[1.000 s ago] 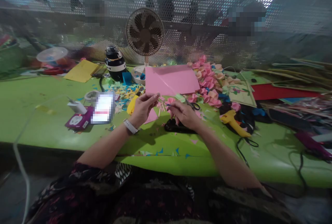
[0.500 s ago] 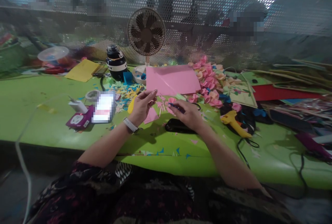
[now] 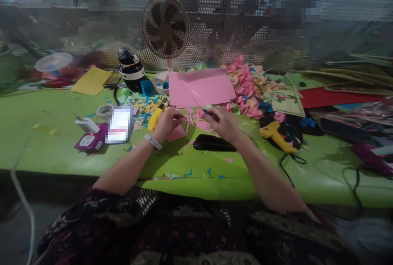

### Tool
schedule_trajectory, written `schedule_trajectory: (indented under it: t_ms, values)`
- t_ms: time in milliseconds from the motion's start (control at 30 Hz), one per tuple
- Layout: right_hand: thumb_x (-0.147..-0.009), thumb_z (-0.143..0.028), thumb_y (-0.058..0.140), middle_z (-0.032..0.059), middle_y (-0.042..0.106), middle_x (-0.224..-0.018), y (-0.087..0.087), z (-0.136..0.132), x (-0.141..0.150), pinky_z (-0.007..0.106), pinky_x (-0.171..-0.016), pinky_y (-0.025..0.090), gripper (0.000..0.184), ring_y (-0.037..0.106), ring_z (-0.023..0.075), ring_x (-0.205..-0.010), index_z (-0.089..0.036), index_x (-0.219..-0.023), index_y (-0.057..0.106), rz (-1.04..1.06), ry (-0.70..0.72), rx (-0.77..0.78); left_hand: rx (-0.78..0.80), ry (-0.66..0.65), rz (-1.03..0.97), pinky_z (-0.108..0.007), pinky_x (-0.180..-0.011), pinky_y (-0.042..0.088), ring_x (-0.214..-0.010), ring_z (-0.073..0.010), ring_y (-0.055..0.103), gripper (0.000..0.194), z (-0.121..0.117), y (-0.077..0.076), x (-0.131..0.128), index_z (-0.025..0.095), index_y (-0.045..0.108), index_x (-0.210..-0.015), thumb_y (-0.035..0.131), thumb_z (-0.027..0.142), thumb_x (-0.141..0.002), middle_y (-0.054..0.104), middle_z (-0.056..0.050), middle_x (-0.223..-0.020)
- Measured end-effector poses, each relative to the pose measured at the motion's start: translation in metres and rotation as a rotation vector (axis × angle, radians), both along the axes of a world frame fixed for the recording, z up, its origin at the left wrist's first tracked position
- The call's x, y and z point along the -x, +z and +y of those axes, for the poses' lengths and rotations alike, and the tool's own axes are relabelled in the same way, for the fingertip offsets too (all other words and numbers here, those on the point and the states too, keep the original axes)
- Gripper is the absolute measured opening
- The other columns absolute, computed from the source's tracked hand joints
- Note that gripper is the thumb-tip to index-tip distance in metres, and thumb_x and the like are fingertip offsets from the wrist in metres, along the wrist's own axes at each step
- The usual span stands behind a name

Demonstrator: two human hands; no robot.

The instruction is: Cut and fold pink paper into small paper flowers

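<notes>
My left hand [image 3: 168, 122] rests low on the green table [image 3: 46, 142], fingers curled over small pink paper pieces [image 3: 196, 121]; a white watch sits on its wrist. My right hand [image 3: 221, 123] is closed around a thin dark tool [image 3: 202, 108] whose point sticks up and to the left, toward the large pink paper sheet [image 3: 201, 87]. A loose pink scrap [image 3: 176, 133] lies just under my left hand. A black flat case [image 3: 213, 143] lies on the table right in front of my right wrist.
A small fan [image 3: 165, 27] and a black bottle [image 3: 130, 70] stand at the back. A phone [image 3: 118, 125], charger and purple box lie left. Pink paper flowers [image 3: 247, 89], a yellow glue gun [image 3: 274, 134], cables and coloured sheets crowd the right. Mesh screen behind.
My left hand has dropped from a raised pinch down onto the paper pieces. My right hand has moved slightly forward, with the tool tip now pointing upward. The view has tilted a little.
</notes>
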State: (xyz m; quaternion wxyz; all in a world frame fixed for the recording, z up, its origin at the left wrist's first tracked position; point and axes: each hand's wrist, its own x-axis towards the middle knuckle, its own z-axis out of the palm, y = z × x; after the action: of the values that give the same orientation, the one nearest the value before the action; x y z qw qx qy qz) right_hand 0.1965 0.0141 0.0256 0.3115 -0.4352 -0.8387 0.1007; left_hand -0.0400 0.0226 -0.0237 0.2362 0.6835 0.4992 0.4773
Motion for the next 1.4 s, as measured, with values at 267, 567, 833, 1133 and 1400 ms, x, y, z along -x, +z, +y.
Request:
schedule_trajectory:
  t_ms: [267,567,833,1133,1400]
  values:
    - [-0.097,-0.033,0.05,0.0105,0.073,-0.097,0.004,0.013,-0.009,0.031,-0.063,0.04,0.023,0.065,0.0241,-0.082,-0.018,-0.101,0.068,-0.338,-0.169,0.157,0.044,-0.002,0.123,-0.03,-0.066,0.044,-0.07,-0.0189,0.061,0.009,0.008,-0.012,0.004,0.023,0.077,-0.071,0.071,0.028,-0.075,0.072,-0.006,-0.075]
    - [-0.098,-0.037,0.051,0.0085,0.074,-0.093,-0.002,0.018,-0.017,0.03,-0.057,0.039,0.025,0.064,0.0222,-0.076,-0.021,-0.098,0.071,-0.459,-0.1,0.16,0.023,0.03,0.312,-0.032,-0.068,0.046,-0.072,-0.0199,0.06,0.011,0.014,-0.022,0.007,0.023,0.078,-0.076,0.068,0.025,-0.078,0.071,-0.006,-0.078]
    - [-0.097,-0.032,0.052,0.0089,0.074,-0.103,0.004,0.015,-0.015,0.03,-0.06,0.041,0.023,0.067,0.0244,-0.087,-0.022,-0.103,0.072,-0.472,-0.117,0.177,-0.046,0.047,0.387,-0.038,-0.09,0.048,-0.097,-0.0253,0.064,0.013,0.004,-0.006,0.007,0.02,0.077,-0.089,0.065,0.021,-0.084,0.072,-0.01,-0.095]
    - [-0.096,-0.031,0.056,0.0065,0.073,-0.091,0.004,0.019,-0.023,0.03,-0.057,0.042,0.02,0.064,0.0207,-0.076,-0.024,-0.092,0.074,-0.383,-0.092,0.156,-0.057,-0.039,0.781,-0.04,-0.096,0.048,-0.108,-0.0268,0.061,0.031,0.005,0.018,-0.012,0.018,0.071,-0.115,0.054,0.013,-0.09,0.069,-0.013,-0.113]
    - [-0.097,-0.029,0.054,0.0086,0.073,-0.095,0.012,0.015,-0.019,0.032,-0.062,0.043,0.021,0.066,0.0241,-0.085,-0.023,-0.098,0.073,-0.434,-0.115,0.194,-0.083,-0.166,1.198,-0.039,-0.085,0.047,-0.106,-0.0282,0.061,0.031,0.023,0.035,-0.031,0.017,0.072,-0.11,0.048,0.009,-0.092,0.066,-0.015,-0.11]
